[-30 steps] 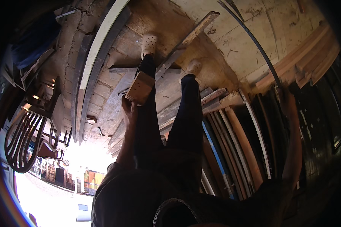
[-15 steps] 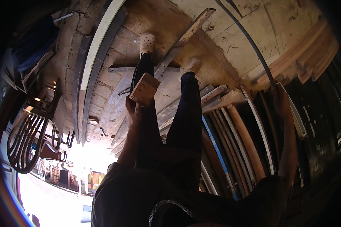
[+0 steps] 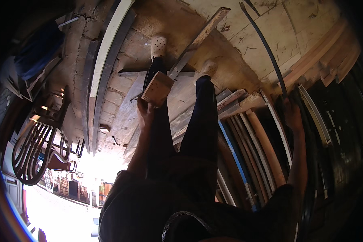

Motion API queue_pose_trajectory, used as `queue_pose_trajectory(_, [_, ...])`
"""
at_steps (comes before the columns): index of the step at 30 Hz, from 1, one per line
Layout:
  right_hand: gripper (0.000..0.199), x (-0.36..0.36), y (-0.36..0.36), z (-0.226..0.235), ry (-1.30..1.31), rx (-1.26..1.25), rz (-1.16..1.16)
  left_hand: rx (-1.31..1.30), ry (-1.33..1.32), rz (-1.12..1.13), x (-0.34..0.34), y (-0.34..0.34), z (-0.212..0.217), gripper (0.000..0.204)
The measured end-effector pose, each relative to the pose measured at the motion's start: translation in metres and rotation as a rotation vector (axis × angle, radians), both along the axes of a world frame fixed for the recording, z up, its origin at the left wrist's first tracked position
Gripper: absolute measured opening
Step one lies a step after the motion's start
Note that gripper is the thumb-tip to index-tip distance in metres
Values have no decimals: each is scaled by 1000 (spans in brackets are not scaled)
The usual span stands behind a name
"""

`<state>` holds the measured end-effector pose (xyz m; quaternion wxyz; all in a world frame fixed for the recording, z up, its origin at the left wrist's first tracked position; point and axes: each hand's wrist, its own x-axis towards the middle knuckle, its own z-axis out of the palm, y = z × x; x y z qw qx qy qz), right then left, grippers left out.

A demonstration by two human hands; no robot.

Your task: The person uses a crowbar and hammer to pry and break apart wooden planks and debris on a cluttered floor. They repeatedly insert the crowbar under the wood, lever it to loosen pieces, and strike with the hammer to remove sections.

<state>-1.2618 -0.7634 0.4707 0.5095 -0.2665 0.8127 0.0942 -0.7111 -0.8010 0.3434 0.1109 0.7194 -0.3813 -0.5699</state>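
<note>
tan wood block (image 3: 157, 88); blue strip (image 3: 234, 157); perforated cream clogs (image 3: 159, 46)

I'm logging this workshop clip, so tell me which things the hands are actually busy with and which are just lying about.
In hand:
- small pale wooden block with holes, held in the left hand
- thin dark curved strip, gripped by the right hand

Lying about:
- long grey wooden plank on the floor
- dark slatted chair
- leaning wooden slats
- blue-edged board

A slatted chair (image 3: 32, 151) stands left; a blue-edged board (image 3: 234, 155) leans among stacked planks (image 3: 266, 149).
</note>
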Motion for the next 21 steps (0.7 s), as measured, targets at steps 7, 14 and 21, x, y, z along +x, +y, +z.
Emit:
queue_pose_trajectory(7, [40,97,33,-1,47,34,-368,88,-115,-201,-42,-11,-119,58])
queue_pose_trajectory(14, [43,177,90,3,9,-124,-230,0,-230,-361,-153,-84,-183,74])
queue_pose_trajectory(21, [39,233,137,9,-143,156,-735,85,18,-345,-205,-95,-296,73])
